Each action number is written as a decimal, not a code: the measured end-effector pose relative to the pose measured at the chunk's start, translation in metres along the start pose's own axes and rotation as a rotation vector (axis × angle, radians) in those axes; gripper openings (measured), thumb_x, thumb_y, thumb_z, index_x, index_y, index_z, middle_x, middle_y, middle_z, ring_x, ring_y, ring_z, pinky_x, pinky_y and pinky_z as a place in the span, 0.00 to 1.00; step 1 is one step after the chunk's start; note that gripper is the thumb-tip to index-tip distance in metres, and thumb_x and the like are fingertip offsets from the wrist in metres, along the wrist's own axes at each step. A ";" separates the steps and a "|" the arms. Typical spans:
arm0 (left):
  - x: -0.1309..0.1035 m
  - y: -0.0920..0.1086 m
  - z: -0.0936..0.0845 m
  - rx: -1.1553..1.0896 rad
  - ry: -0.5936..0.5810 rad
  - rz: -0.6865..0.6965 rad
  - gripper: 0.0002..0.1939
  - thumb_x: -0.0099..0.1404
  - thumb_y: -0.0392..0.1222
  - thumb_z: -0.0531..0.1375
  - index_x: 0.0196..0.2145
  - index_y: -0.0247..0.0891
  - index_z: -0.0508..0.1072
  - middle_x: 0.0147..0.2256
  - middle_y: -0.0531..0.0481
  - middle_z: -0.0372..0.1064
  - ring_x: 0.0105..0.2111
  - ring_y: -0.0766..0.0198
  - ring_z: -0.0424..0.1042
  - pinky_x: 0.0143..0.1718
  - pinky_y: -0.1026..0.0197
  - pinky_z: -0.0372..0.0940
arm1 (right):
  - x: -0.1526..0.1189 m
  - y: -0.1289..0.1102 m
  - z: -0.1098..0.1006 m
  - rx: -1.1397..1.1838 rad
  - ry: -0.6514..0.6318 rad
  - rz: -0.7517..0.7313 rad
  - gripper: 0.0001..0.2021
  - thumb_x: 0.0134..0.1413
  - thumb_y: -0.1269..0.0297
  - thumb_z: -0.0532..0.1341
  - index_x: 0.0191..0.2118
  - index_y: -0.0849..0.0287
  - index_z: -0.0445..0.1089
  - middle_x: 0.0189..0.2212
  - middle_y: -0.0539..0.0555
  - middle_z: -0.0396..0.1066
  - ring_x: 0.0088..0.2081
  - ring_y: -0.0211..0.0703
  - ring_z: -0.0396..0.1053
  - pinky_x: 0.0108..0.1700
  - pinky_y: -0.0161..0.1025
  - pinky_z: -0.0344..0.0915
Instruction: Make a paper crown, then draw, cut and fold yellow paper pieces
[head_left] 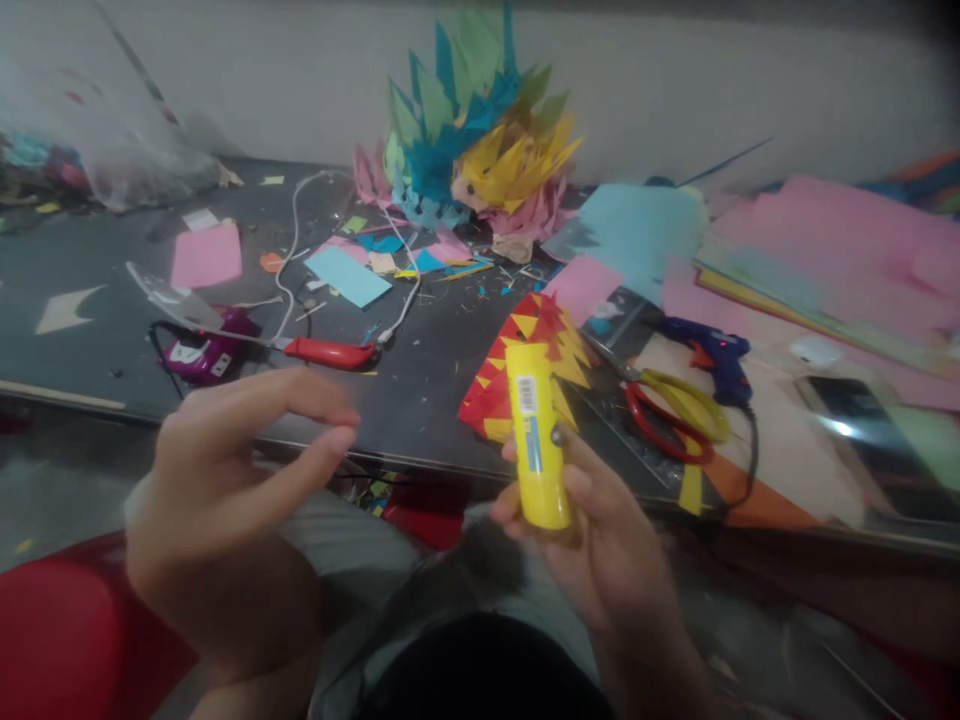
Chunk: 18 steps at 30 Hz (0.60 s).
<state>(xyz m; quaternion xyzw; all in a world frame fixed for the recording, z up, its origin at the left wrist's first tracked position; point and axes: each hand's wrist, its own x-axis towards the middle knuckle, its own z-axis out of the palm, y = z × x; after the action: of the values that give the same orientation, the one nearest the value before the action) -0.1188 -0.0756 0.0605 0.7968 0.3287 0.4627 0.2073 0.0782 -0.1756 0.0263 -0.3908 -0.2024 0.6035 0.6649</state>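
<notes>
Right hand (600, 545) closed round a yellow glue stick (535, 438), gripped low on the barrel, tube upright with barcode label facing the camera, presumably so the top end stayed free. Left hand (225, 480) empty, fingers loosely curled, thumb and forefinger near each other but pinching nothing; held apart from the tube, over the lap in front of the table edge (420, 460). Glue stick raised just in front of a red-and-yellow spiked paper piece (544, 340) lying flat at the near edge of the dark table. Beside that, to the right: yellow-and-red-handled scissors (675, 410) lying flat, blue glue gun (712, 355) just behind them, cord trailing toward the table edge. To the left: red-handled cutter (330, 352) next to a purple device (202, 355), white cable (289, 250) looping back across the surface. Farther back against the wall: tall layered paper model (472, 140) in green, blue, yellow, pink. Stack of pink and coloured sheets (832, 260) kept at far right, scraps scattered between. Phone-like slab (862, 430) near right edge, blurred.
</notes>
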 end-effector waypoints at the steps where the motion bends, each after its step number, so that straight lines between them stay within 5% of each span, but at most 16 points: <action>1: 0.000 0.003 0.004 0.029 0.015 -0.062 0.03 0.56 0.37 0.65 0.25 0.41 0.74 0.26 0.56 0.72 0.26 0.64 0.70 0.24 0.60 0.61 | 0.000 0.000 0.000 -0.013 0.007 0.000 0.11 0.49 0.61 0.63 0.40 0.55 0.71 0.33 0.51 0.73 0.25 0.37 0.74 0.22 0.29 0.71; 4: 0.002 0.014 0.020 0.052 0.097 -0.058 0.03 0.59 0.37 0.62 0.28 0.42 0.74 0.26 0.56 0.72 0.26 0.66 0.70 0.26 0.62 0.64 | 0.000 0.003 0.001 -0.076 0.026 -0.011 0.12 0.48 0.60 0.63 0.40 0.55 0.71 0.33 0.52 0.72 0.25 0.37 0.73 0.23 0.31 0.71; 9: 0.002 0.024 0.046 -0.017 -0.256 0.114 0.06 0.60 0.35 0.61 0.37 0.39 0.74 0.33 0.54 0.75 0.30 0.70 0.73 0.31 0.69 0.69 | 0.000 0.014 -0.003 -0.167 0.024 -0.105 0.16 0.50 0.60 0.64 0.47 0.47 0.68 0.44 0.52 0.69 0.35 0.40 0.73 0.32 0.37 0.74; 13: -0.001 0.026 0.056 0.002 -0.196 0.110 0.05 0.61 0.35 0.60 0.37 0.38 0.74 0.33 0.52 0.76 0.30 0.69 0.74 0.32 0.69 0.70 | 0.000 0.020 -0.009 -0.253 0.030 -0.193 0.19 0.53 0.64 0.62 0.51 0.42 0.65 0.49 0.51 0.67 0.48 0.46 0.67 0.44 0.44 0.72; 18: -0.003 0.029 0.058 0.004 -0.172 0.079 0.04 0.61 0.35 0.60 0.34 0.37 0.73 0.31 0.52 0.75 0.25 0.72 0.71 0.28 0.71 0.67 | -0.001 0.021 -0.009 -0.285 0.020 -0.250 0.20 0.53 0.68 0.62 0.51 0.40 0.65 0.50 0.49 0.68 0.49 0.43 0.67 0.49 0.44 0.69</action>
<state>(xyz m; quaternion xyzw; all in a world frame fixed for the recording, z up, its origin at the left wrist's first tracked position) -0.0592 -0.0999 0.0489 0.8465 0.2789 0.3995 0.2146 0.0711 -0.1801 0.0051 -0.4587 -0.3264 0.4777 0.6745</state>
